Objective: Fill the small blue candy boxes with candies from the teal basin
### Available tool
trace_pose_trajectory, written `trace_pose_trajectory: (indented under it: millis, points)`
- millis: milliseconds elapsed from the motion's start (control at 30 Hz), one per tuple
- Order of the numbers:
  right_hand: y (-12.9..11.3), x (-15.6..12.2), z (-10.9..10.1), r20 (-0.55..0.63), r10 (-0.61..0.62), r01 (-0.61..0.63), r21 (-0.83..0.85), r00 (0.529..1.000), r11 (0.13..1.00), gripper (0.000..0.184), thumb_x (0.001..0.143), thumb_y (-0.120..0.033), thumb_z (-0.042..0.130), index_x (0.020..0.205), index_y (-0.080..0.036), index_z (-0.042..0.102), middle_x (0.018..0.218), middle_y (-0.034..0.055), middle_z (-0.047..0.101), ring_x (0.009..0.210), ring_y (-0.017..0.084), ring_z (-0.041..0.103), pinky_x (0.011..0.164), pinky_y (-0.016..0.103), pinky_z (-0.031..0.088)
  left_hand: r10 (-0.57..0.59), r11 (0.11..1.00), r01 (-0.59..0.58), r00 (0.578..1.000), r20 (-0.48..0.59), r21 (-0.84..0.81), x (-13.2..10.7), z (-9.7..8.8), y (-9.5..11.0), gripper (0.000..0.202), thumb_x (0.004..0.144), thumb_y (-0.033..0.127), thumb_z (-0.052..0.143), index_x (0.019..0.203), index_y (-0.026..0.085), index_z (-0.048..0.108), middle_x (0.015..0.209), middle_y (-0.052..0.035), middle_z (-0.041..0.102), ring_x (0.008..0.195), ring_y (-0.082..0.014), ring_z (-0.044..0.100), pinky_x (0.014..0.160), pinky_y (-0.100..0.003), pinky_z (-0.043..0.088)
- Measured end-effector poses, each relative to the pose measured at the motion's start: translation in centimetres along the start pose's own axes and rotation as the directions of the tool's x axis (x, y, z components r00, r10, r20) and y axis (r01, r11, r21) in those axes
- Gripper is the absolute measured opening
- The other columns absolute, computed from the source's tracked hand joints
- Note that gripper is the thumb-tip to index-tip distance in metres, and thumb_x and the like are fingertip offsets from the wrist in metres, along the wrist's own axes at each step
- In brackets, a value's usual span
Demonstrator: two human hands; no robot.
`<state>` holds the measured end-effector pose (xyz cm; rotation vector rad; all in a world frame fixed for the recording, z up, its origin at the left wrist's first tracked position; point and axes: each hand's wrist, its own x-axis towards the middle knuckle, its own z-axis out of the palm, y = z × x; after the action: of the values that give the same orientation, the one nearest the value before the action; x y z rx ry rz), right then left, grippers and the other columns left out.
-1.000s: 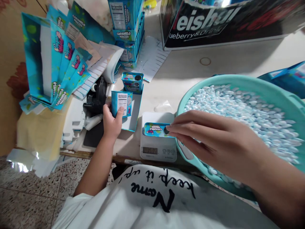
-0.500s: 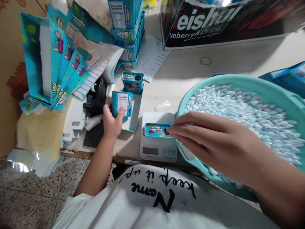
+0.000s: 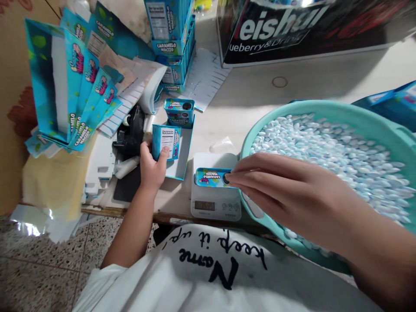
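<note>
My left hand (image 3: 151,167) grips a small blue candy box (image 3: 166,141) that stands upright in an open blue tray (image 3: 183,151). A second closed box (image 3: 179,112) stands at the tray's far end. My right hand (image 3: 286,195) reaches left, fingers together, its tips pinching the right end of another blue box (image 3: 209,177) lying on a white kitchen scale (image 3: 214,197). The scale's display is lit, but I cannot read it. A large teal basin (image 3: 325,112) full of pale blue candies (image 3: 331,149) sits under my right forearm.
Flat blue box blanks (image 3: 76,95) fan out at the left over white card sheets. A stack of filled blue boxes (image 3: 172,39) stands at the back. A black printed carton (image 3: 308,26) lies behind the basin. A black tape dispenser (image 3: 131,130) is beside my left hand.
Almost nothing has changed. The view shifted slightly; both hands stay on their boxes.
</note>
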<state>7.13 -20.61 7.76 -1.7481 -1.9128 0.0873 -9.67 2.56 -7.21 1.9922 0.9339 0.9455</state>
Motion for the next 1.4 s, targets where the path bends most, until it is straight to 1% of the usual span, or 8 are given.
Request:
trace_pose_trajectory:
  millis: [200, 533, 633, 733, 867, 1000, 1167, 1400]
  points:
    - [0.1, 0.1, -0.1, 0.014, 0.022, -0.022, -0.002, 1.0, 1.0, 0.023, 0.099, -0.008, 0.048, 0.104, -0.017, 0.068, 0.096, 0.0085, 0.068, 0.076, 0.017, 0.066, 0.067, 0.029, 0.055, 0.005, 1.0, -0.005, 1.0, 0.002, -0.005, 0.0, 0.0, -0.1, 0.057, 0.09, 0.07, 0.063, 0.112, 0.019, 0.051, 0.112, -0.012, 0.063, 0.108, -0.0287, 0.064, 0.097, -0.041, 0.055]
    - [0.2, 0.3, 0.0, 0.028, -0.036, 0.037, -0.043, 0.999, 0.998, 0.022, 0.102, -0.009, 0.045, 0.103, -0.014, 0.066, 0.095, 0.0095, 0.07, 0.079, 0.018, 0.068, 0.069, 0.031, 0.056, -0.003, 1.0, 0.003, 1.0, -0.001, -0.008, 0.0, 0.0, 0.1, 0.059, 0.089, 0.071, 0.064, 0.112, 0.018, 0.051, 0.111, -0.0123, 0.063, 0.107, -0.0295, 0.064, 0.098, -0.043, 0.055]
    - [0.2, 0.2, 0.0, 0.037, -0.03, 0.032, -0.042, 0.999, 0.999, 0.023, 0.102, -0.008, 0.044, 0.104, -0.015, 0.066, 0.096, 0.0093, 0.071, 0.08, 0.018, 0.068, 0.069, 0.031, 0.056, -0.011, 1.0, 0.011, 1.0, -0.003, -0.004, 0.0, 0.0, 0.1, 0.058, 0.088, 0.071, 0.064, 0.112, 0.019, 0.051, 0.111, -0.0123, 0.063, 0.107, -0.0297, 0.064, 0.098, -0.045, 0.055]
    - [0.1, 0.1, 0.0, 0.036, -0.013, 0.014, -0.05, 0.999, 0.999, 0.023, 0.102, -0.007, 0.044, 0.104, -0.016, 0.065, 0.1, 0.0094, 0.071, 0.082, 0.018, 0.069, 0.069, 0.03, 0.056, -0.009, 1.0, 0.009, 1.0, 0.007, -0.004, 0.0, 0.0, 0.0, 0.056, 0.09, 0.069, 0.064, 0.112, 0.019, 0.051, 0.113, -0.0129, 0.063, 0.112, -0.031, 0.063, 0.102, -0.047, 0.054]
    - [0.3, 0.0, -0.3, -0.007, 0.018, -0.018, -0.103, 1.0, 0.995, 0.021, 0.099, -0.006, 0.048, 0.105, -0.018, 0.065, 0.102, 0.0086, 0.071, 0.085, 0.02, 0.069, 0.069, 0.032, 0.056, 0.01, 1.0, -0.01, 1.0, 0.011, -0.006, 0.0, -0.1, -0.1, 0.057, 0.091, 0.068, 0.064, 0.114, 0.018, 0.051, 0.114, -0.013, 0.062, 0.114, -0.0306, 0.062, 0.103, -0.045, 0.053]
    - [1.1, -0.3, -0.9, -0.012, 0.045, -0.047, -0.2, 0.999, 0.979, 0.018, 0.102, -0.015, 0.047, 0.106, -0.016, 0.065, 0.105, 0.0094, 0.07, 0.087, 0.024, 0.068, 0.069, 0.039, 0.056, 0.014, 1.0, -0.014, 1.0, 0.012, 0.016, 0.0, -0.1, -0.2, 0.056, 0.091, 0.067, 0.063, 0.114, 0.018, 0.051, 0.114, -0.0123, 0.062, 0.112, -0.0292, 0.063, 0.102, -0.043, 0.053]
    - [2.6, -1.0, -1.3, 0.09, 0.122, -0.083, -0.347, 0.989, 0.934, 0.032, 0.104, -0.03, 0.039, 0.098, -0.017, 0.068, 0.104, 0.0128, 0.071, 0.088, 0.031, 0.069, 0.067, 0.048, 0.058, 0.011, 1.0, -0.012, 1.0, 0.012, 0.024, 0.0, -0.1, -0.2, 0.056, 0.092, 0.068, 0.062, 0.115, 0.019, 0.05, 0.115, -0.0117, 0.063, 0.111, -0.028, 0.064, 0.099, -0.04, 0.054]
    - [4.2, -2.2, -0.7, 0.152, 0.138, -0.076, -0.357, 0.979, 0.931, 0.03, 0.099, -0.03, 0.04, 0.087, -0.021, 0.067, 0.106, 0.0128, 0.072, 0.086, 0.03, 0.069, 0.068, 0.049, 0.058, 0.02, 1.0, -0.02, 1.0, 0.0, 0.017, 0.1, -0.1, -0.5, 0.055, 0.091, 0.067, 0.064, 0.113, 0.019, 0.05, 0.115, -0.0112, 0.061, 0.112, -0.0279, 0.062, 0.101, -0.041, 0.052]
